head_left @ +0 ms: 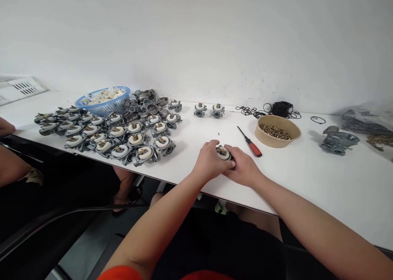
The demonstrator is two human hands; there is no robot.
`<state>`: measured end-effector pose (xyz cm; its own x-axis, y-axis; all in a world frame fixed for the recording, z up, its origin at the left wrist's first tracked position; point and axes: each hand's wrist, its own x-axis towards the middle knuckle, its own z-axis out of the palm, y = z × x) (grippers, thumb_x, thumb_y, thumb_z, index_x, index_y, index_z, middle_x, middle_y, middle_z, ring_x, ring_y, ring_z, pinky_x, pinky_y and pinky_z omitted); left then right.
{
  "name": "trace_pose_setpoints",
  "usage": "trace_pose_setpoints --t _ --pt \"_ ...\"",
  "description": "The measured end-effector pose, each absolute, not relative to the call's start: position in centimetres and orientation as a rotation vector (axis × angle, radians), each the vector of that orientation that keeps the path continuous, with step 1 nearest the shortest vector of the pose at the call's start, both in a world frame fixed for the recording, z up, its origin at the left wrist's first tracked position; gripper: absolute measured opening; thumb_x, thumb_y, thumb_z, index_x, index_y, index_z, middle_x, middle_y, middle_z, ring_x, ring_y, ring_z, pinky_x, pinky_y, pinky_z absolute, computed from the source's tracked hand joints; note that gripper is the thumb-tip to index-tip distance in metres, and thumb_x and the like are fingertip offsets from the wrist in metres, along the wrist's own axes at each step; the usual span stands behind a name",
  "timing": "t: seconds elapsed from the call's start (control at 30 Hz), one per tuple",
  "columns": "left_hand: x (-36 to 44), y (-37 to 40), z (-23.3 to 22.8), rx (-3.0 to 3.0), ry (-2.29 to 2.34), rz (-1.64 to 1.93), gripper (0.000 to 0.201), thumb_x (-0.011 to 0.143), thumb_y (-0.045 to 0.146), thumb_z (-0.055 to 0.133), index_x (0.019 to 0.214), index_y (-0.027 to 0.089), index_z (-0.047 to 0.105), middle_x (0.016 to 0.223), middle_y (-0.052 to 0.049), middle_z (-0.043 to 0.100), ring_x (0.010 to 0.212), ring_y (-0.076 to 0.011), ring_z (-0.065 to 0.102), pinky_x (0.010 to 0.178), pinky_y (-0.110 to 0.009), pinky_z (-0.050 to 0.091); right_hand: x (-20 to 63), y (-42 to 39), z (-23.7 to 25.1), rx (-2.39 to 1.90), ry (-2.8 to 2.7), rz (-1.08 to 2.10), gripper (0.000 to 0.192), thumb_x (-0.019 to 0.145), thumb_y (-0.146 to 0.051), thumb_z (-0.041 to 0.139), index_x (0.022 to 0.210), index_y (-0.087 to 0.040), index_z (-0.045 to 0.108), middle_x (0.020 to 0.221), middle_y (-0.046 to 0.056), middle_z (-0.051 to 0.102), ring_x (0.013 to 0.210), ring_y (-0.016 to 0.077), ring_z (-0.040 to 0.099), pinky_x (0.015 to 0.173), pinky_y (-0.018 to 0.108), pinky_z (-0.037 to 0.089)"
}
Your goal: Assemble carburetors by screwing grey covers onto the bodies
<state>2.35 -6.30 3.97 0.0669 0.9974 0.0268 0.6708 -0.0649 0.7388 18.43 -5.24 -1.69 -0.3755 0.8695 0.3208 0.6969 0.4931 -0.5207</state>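
The left hand (pixel 209 162) and right hand (pixel 244 167) are both gripping a carburetor (pixel 222 152) with a white float (pixel 226 154), their fingers curling around its sides near the front edge of the white table (pixel 188 145). A red-and-black-handled screwdriver (pixel 252 145) is lying between the hands and a tan bowl (pixel 273 142) of small brass fittings (pixel 274 131), while similar carburetors (pixel 119 151) are standing crowded at left, before a blue basket (pixel 107 109).

2 hands (pixel 209 161) grip 1 white-ringed metal part (pixel 223 153).

Head-worn view, forward and down
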Motion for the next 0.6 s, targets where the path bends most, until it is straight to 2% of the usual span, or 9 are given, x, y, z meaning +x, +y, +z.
trace_pose_setpoints --t 0.13,0.23,0.4,0.47,0.5,0.6 --pt "1.4 -7.6 4.6 1.783 1.676 0.798 0.086 0.065 0.047 0.078 0.138 0.012 0.046 0.135 -0.019 0.053 0.122 -0.0343 0.054 0.101 -0.045 0.048 18.6 -5.3 -1.8 -1.213 -2.123 0.408 0.065 0.077 -0.047 0.065 0.134 -0.021 0.046 0.121 0.012 0.062 0.107 0.0304 0.063 0.088 0.046 0.054" --pt "-1.4 -9.5 6.4 1.833 1.692 0.915 0.083 0.07 0.052 0.076 0.139 0.016 0.045 0.14 -0.017 0.049 0.116 -0.0319 0.058 0.092 -0.044 0.053 18.9 -5.4 -2.0 -1.244 -2.087 0.413 0.069 0.076 -0.052 0.066 0.135 -0.021 0.047 0.127 0.012 0.061 0.112 0.0314 0.062 0.09 0.044 0.054" --pt "-10.9 -8.8 10.2 1.816 1.902 1.146 0.07 0.077 0.058 0.07 0.133 0.021 0.05 0.131 -0.013 0.059 0.105 -0.0264 0.064 0.076 -0.033 0.059 19.0 -5.4 -2.9 -1.365 -2.094 0.478 0.072 0.078 -0.058 0.065 0.139 -0.025 0.045 0.129 0.01 0.061 0.108 0.0313 0.064 0.084 0.041 0.057" --pt "-15.3 -5.8 11.5 1.818 2.125 1.018 0.065 0.086 0.06 0.057 0.138 0.023 0.043 0.133 -0.011 0.06 0.107 -0.0241 0.064 0.075 -0.029 0.058 18.9 -5.5 -3.2 -1.388 -2.075 0.47 0.071 0.079 -0.057 0.062 0.14 -0.027 0.044 0.129 0.008 0.061 0.108 0.0321 0.064 0.081 0.042 0.058" --pt "-17.4 -3.9 12.0 1.829 2.232 0.839 0.061 0.093 0.06 0.047 0.14 0.023 0.039 0.134 -0.011 0.059 0.107 -0.0221 0.065 0.075 -0.027 0.058 18.9 -5.6 -3.3 -1.396 -2.059 0.459 0.069 0.08 -0.056 0.061 0.141 -0.028 0.044 0.13 0.007 0.061 0.11 0.0329 0.064 0.081 0.042 0.058" --pt "-22.1 2.6 12.8 1.833 2.333 0.596 0.048 0.098 0.046 0.046 0.137 0.018 0.045 0.122 -0.014 0.065 0.099 -0.0233 0.067 0.076 -0.03 0.057 19.2 -5.5 -3.9 -1.394 -2.025 0.415 0.068 0.079 -0.054 0.059 0.141 -0.03 0.044 0.135 0.006 0.059 0.116 0.0353 0.061 0.083 0.045 0.059"
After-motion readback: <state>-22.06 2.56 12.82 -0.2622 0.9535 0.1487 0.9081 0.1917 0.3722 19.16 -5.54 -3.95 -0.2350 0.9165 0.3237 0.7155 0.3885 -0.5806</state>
